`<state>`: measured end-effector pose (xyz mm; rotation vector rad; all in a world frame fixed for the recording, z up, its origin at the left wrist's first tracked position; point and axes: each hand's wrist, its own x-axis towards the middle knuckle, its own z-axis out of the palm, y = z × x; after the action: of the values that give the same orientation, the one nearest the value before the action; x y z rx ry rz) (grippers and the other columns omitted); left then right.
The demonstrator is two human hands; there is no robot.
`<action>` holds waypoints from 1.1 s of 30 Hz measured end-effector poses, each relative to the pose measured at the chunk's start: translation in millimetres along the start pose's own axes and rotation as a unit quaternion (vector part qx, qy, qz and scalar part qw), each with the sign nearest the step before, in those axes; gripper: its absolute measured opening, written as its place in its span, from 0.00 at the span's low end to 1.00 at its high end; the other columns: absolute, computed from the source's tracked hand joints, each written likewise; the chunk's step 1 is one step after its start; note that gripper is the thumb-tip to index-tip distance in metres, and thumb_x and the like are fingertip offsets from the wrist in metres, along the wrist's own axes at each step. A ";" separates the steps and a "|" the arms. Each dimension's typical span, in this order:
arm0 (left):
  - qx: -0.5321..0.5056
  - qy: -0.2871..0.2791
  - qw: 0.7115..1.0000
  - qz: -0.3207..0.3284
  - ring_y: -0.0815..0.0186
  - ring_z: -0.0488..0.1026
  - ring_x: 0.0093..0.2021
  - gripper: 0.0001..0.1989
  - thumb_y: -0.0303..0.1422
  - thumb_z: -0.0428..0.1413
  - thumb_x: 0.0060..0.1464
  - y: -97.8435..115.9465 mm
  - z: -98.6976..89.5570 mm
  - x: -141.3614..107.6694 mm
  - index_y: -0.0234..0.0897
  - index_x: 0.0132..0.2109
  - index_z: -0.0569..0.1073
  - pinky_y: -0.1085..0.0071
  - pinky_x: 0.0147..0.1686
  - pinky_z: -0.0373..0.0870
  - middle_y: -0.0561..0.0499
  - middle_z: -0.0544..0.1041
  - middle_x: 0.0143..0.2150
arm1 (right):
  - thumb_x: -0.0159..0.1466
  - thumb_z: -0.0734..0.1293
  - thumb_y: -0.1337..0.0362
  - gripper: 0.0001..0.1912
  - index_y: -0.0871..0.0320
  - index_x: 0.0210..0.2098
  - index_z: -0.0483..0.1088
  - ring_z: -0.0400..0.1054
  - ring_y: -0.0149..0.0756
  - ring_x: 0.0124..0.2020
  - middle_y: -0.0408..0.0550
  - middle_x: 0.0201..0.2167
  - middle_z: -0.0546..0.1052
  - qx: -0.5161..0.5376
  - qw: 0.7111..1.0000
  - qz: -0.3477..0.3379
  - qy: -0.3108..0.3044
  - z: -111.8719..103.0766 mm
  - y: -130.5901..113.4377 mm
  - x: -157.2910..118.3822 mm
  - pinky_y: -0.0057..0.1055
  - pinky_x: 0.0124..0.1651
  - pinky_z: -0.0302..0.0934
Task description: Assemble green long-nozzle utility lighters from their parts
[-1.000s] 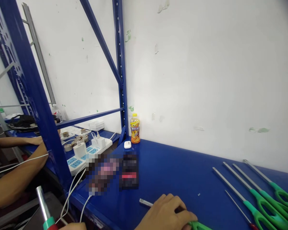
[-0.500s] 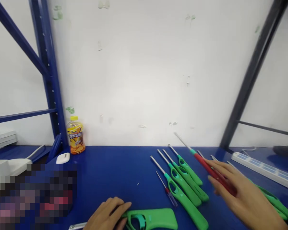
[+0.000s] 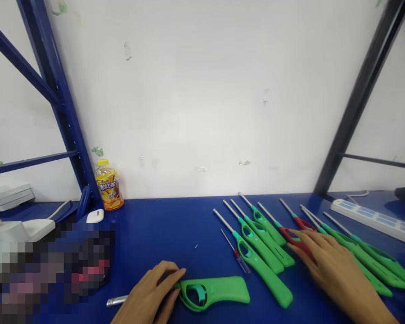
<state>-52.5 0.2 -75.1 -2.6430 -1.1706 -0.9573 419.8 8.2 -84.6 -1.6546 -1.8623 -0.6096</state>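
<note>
My left hand (image 3: 151, 294) is closed around the neck of a green utility lighter (image 3: 224, 290) lying sideways at the front of the table. The lighter's metal tip pokes out left of my hand. On the right, my right hand (image 3: 334, 263) grips a red utility lighter (image 3: 292, 236), which now lies on the table, its handle partly under my fingers. Several green lighters (image 3: 265, 267) lie side by side to the left of that hand. A small screwdriver (image 3: 240, 260) rests beside them. Just past my right hand are another red lighter (image 3: 303, 223) and more green ones (image 3: 374, 256).
A drink bottle (image 3: 110, 189) and a white earbud case (image 3: 95, 216) stand at the back left. A long white power strip (image 3: 374, 222) lies at the right. Blue and dark rack posts (image 3: 354, 101) rise at both sides. The lower left is blurred out.
My right hand has lowered the red lighter from the air onto the table, right of the green row. My left hand stays on its green lighter. The view has shifted slightly.
</note>
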 end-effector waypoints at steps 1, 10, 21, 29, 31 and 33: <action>-0.007 -0.006 1.000 -0.005 0.67 0.85 0.53 0.19 0.32 0.54 0.73 1.6 -1.3 0.4 0.52 0.66 0.76 0.78 0.56 0.79 0.54 0.83 0.57 | 0.78 0.59 0.46 0.25 0.53 0.57 0.80 0.78 0.62 0.55 0.57 0.52 0.85 0.019 1.000 -0.016 0.003 -8.1 -14.0 2.6 0.62 0.60 0.70; -0.063 -0.043 0.996 -0.034 0.68 0.84 0.52 0.21 0.31 0.52 0.75 0.0 2.1 -1.2 0.56 0.68 0.74 0.75 0.54 0.81 0.54 0.80 0.57 | 0.75 0.74 0.60 0.19 0.46 0.63 0.72 0.78 0.44 0.58 0.44 0.57 0.82 0.242 0.930 -0.196 -0.195 -50.1 -170.9 21.4 0.43 0.65 0.72; -0.008 -0.037 0.999 -0.026 0.66 0.84 0.54 0.22 0.29 0.51 0.74 5.4 -4.0 -3.0 0.55 0.68 0.73 0.70 0.54 0.83 0.51 0.79 0.57 | 0.77 0.70 0.62 0.20 0.47 0.67 0.70 0.76 0.46 0.60 0.44 0.60 0.81 0.291 0.907 -0.153 -0.263 -17.7 -173.5 5.4 0.48 0.68 0.69; 0.064 0.010 0.997 -0.046 0.58 0.86 0.51 0.17 0.34 0.53 0.71 10.0 -6.2 -6.9 0.51 0.63 0.76 0.50 0.59 0.84 0.52 0.84 0.52 | 0.78 0.69 0.62 0.20 0.47 0.67 0.71 0.75 0.49 0.61 0.46 0.60 0.81 0.273 0.907 -0.147 -0.284 -17.7 -176.0 5.3 0.53 0.70 0.68; 0.071 0.012 0.996 -0.056 0.56 0.86 0.52 0.17 0.35 0.53 0.72 8.4 -6.2 -9.5 0.52 0.63 0.77 0.46 0.58 0.84 0.52 0.85 0.53 | 0.78 0.69 0.62 0.20 0.46 0.68 0.71 0.75 0.49 0.62 0.45 0.61 0.80 0.275 0.906 -0.146 -0.285 -18.2 -175.7 6.2 0.53 0.71 0.68; 0.079 0.020 0.994 -0.075 0.53 0.86 0.52 0.17 0.38 0.53 0.72 5.6 -5.8 -13.9 0.53 0.63 0.77 0.40 0.56 0.84 0.51 0.85 0.54 | 0.78 0.69 0.63 0.20 0.46 0.68 0.71 0.75 0.47 0.62 0.45 0.61 0.80 0.281 0.905 -0.144 -0.285 -18.6 -175.5 7.1 0.52 0.71 0.67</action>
<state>-58.6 -14.4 -77.6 -2.4313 -1.3918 -0.8935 247.5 -22.1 -60.1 -1.2411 -2.4157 0.3482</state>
